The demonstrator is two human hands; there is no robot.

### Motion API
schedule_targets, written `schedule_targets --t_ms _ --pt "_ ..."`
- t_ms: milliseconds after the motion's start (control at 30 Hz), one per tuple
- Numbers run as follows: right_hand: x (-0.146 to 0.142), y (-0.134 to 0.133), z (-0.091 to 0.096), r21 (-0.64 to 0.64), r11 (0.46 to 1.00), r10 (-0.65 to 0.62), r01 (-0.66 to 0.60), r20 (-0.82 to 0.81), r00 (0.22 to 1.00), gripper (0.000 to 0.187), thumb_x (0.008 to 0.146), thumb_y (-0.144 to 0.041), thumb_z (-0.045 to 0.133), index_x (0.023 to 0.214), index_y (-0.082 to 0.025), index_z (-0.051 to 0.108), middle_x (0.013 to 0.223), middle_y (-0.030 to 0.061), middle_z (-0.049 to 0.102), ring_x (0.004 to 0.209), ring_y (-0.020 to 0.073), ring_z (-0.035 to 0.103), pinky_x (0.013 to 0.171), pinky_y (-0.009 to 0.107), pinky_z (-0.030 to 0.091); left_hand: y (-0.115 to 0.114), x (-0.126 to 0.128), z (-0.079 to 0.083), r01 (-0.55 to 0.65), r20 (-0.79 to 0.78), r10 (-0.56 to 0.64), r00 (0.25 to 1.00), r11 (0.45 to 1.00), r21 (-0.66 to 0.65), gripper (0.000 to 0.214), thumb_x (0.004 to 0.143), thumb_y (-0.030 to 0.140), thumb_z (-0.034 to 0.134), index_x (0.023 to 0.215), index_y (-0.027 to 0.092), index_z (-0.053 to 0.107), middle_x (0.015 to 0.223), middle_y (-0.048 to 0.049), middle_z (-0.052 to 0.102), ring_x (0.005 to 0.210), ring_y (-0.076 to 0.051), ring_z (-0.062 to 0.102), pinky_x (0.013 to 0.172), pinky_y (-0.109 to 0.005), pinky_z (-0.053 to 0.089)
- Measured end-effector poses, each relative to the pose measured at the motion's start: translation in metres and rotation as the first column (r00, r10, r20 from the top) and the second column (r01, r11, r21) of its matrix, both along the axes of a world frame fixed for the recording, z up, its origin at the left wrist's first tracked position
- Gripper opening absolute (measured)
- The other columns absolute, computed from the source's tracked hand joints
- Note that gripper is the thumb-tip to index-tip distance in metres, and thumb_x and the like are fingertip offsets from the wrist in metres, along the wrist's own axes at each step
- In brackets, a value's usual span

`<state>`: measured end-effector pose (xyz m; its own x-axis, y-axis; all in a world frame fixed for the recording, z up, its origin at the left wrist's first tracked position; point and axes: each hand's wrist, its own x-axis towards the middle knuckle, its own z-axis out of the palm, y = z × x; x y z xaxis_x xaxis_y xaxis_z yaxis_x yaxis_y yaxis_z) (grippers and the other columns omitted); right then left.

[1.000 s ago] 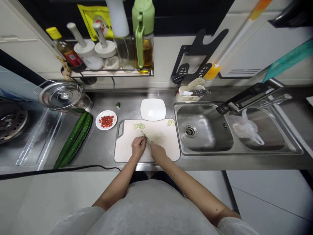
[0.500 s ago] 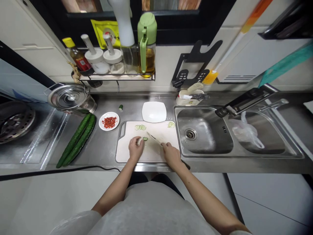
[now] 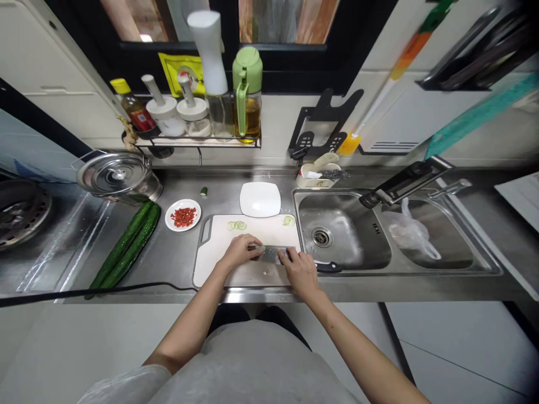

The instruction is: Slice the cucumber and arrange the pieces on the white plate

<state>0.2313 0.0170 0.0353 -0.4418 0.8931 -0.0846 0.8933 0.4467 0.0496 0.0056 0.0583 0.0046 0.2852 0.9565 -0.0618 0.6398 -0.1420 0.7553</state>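
Observation:
My right hand (image 3: 301,272) is closed on a kitchen knife (image 3: 273,255). The blade lies broad side up, pointing left across the cutting board (image 3: 205,261), and the black handle shows past my wrist side. At the blade's far end my left hand (image 3: 239,251) has its fingers closed on a pale green cucumber slice (image 3: 261,248), partly hidden by the fingers. Thin cucumber slices (image 3: 237,225) overlap in a row on the board's upper left. More pale cucumber bits (image 3: 288,221) lie at its upper right corner.
Behind the board stands a white square plate (image 3: 260,199). Leftward are a dish of chopped red pieces (image 3: 183,215), a cucumber end (image 3: 204,191), two whole cucumbers (image 3: 126,244) and a lidded steel pot (image 3: 120,177). A double sink (image 3: 347,230) adjoins the right side.
The knife has turned from slanting on edge to lying nearly level, broad side showing. My left hand has moved right to the blade and closed around the slice. The camera view has shifted slightly.

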Motion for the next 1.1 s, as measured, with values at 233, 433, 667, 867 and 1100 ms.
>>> schedule_targets --t_ms 233,433,667,867,1100 --pt "0.008 -0.01 -0.008 -0.021 1.0 -0.023 0.023 0.014 1.0 0.04 0.092 -0.017 0.04 0.126 -0.029 0.057 0.117 0.0096 0.057 0.085 0.019 0.049 0.075 0.032 0.03 0.002 0.015 -0.017 -0.27 0.126 0.284 0.95 0.956 -0.115 0.01 0.075 0.031 0.062 0.076 0.021 0.065 0.068 0.002 0.065 0.064 -0.012 0.058 0.061 -0.024 0.045" --pt "0.022 -0.011 -0.011 -0.041 0.995 -0.095 0.096 0.025 0.995 0.04 0.091 -0.018 0.043 0.127 -0.03 0.057 0.116 0.0078 0.06 0.087 0.0186 0.052 0.075 0.031 0.031 0.036 0.004 -0.036 -0.44 -0.069 0.439 0.896 0.898 0.007 0.001 0.075 0.024 0.062 0.076 0.023 0.063 0.068 0.0014 0.065 0.063 -0.014 0.057 0.064 -0.028 0.041" --pt "0.032 -0.01 -0.015 -0.045 0.986 -0.161 0.163 0.033 0.986 0.04 0.089 -0.018 0.046 0.126 -0.031 0.059 0.117 0.0083 0.06 0.085 0.0181 0.054 0.076 0.031 0.033 0.056 -0.01 -0.049 -0.428 -0.218 0.477 0.852 0.872 0.235 0.005 0.072 0.021 0.066 0.077 0.023 0.064 0.076 -0.0049 0.065 0.081 -0.022 0.055 0.076 -0.036 0.039" --pt "0.029 -0.009 -0.014 -0.102 0.971 -0.221 0.217 -0.029 0.975 0.037 0.09 -0.021 0.046 0.123 -0.028 0.06 0.113 0.0073 0.062 0.084 0.017 0.058 0.075 0.029 0.036 0.048 -0.017 -0.049 -0.514 -0.122 0.571 0.812 0.798 0.315 0.013 0.079 0.032 0.062 0.071 0.023 0.067 0.083 -0.0076 0.063 0.087 -0.024 0.052 0.077 -0.037 0.039" --pt "0.008 0.009 -0.006 -0.363 0.898 -0.314 0.249 -0.132 0.94 0.032 0.096 -0.024 0.034 0.114 -0.019 0.061 0.097 0.0065 0.068 0.085 0.0158 0.062 0.067 0.023 0.036 -0.016 -0.029 -0.049 -0.701 0.054 0.714 0.698 0.666 0.255 0.016 0.084 0.033 0.056 0.09 0.022 0.066 0.086 -0.0049 0.065 0.079 -0.019 0.055 0.073 -0.032 0.042"
